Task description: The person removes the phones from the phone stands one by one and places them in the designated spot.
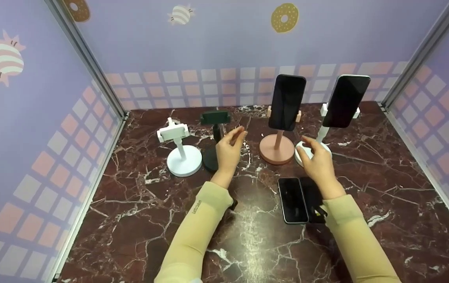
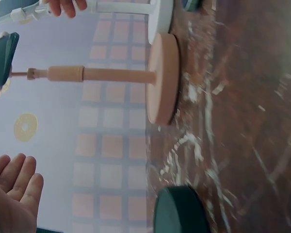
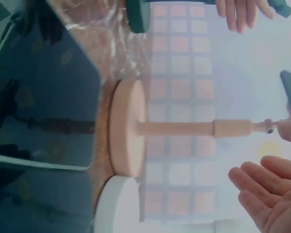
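Observation:
Over the table, my left hand (image 1: 230,153) is in front of the black phone stand (image 1: 215,118), whose holder has no phone in it. Its fingers are loosely bent and hold nothing. My right hand (image 1: 319,165) hovers before the base of the right white stand (image 1: 322,135), thumb and fingers apart, holding nothing. That stand carries a dark phone (image 1: 347,101). Between the hands, a pink stand (image 1: 276,149) bears a black phone (image 1: 288,102). In the right wrist view, the right hand (image 3: 271,189) is near the pink stand's pole (image 3: 184,128), its palm bare.
Another white stand (image 1: 184,160) with no phone is at the left. Two phones lie flat side by side near the right forearm, one (image 1: 293,200) plainly visible, the other (image 1: 310,190) partly covered. A dark object (image 1: 233,204) shows beside the left cuff. Patterned walls enclose the marble table (image 1: 130,236).

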Action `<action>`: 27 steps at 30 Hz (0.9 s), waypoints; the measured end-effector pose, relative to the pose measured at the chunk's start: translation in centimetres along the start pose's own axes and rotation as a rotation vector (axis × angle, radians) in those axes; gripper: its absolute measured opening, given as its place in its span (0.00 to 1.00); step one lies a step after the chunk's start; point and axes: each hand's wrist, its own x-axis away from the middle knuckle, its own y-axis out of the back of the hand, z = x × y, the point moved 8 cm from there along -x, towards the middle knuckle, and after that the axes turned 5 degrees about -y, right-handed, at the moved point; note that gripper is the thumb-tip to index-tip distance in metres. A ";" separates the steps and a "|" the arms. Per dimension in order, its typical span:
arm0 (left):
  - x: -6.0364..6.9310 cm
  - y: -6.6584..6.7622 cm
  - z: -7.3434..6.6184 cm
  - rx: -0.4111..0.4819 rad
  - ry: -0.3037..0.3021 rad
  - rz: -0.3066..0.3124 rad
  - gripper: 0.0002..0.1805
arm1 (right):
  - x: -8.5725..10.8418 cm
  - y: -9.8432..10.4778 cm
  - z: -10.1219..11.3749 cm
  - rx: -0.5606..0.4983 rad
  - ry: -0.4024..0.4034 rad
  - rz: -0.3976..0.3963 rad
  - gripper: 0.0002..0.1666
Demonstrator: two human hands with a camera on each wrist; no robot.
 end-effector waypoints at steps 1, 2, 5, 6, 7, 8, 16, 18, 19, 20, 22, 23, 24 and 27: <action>-0.2 -0.3 -0.2 0.003 0.001 0.010 0.18 | -0.1 0.1 0.4 -0.007 0.004 -0.013 0.23; -0.4 -0.7 -0.3 0.011 0.006 0.019 0.18 | -0.3 0.2 0.7 -0.013 0.007 -0.024 0.23; -1.0 -1.6 -0.9 0.036 0.020 0.039 0.18 | -0.8 0.4 1.7 -0.033 0.018 -0.052 0.23; -1.2 -1.9 -1.1 0.041 0.025 0.045 0.19 | -1.0 0.4 2.0 -0.041 0.021 -0.059 0.23; -1.4 -2.2 -1.3 0.041 0.029 0.051 0.19 | -1.1 0.5 2.3 -0.051 0.024 -0.066 0.23; -1.6 -2.4 -1.5 0.041 0.034 0.057 0.19 | -1.3 0.5 2.6 -0.065 0.027 -0.071 0.23; -3.0 -4.6 -2.7 0.018 0.061 0.135 0.21 | -2.9 0.8 4.1 -0.098 0.015 -0.088 0.22; -3.3 -5.0 -3.1 0.023 0.065 0.150 0.22 | -3.3 0.8 4.3 -0.099 0.001 -0.088 0.22; -3.5 -5.2 -3.2 0.026 0.068 0.158 0.22 | -3.5 0.8 4.4 -0.103 -0.006 -0.086 0.22; -3.6 -5.4 -3.4 0.036 0.070 0.167 0.22 | -3.7 0.8 4.5 -0.112 -0.011 -0.082 0.23; -3.9 -5.8 -3.8 0.057 0.078 0.182 0.23 | -4.1 0.7 4.6 -0.129 -0.024 -0.069 0.23; -4.0 -6.0 -4.0 0.067 0.079 0.193 0.23 | -4.3 0.6 4.6 -0.138 -0.031 -0.062 0.23; -4.1 -6.2 -4.2 0.072 0.083 0.205 0.24 | -4.5 0.6 4.6 -0.146 -0.040 -0.055 0.24; -4.5 -6.8 -4.5 0.063 0.100 0.239 0.24 | -4.9 0.3 4.5 -0.168 -0.066 -0.038 0.24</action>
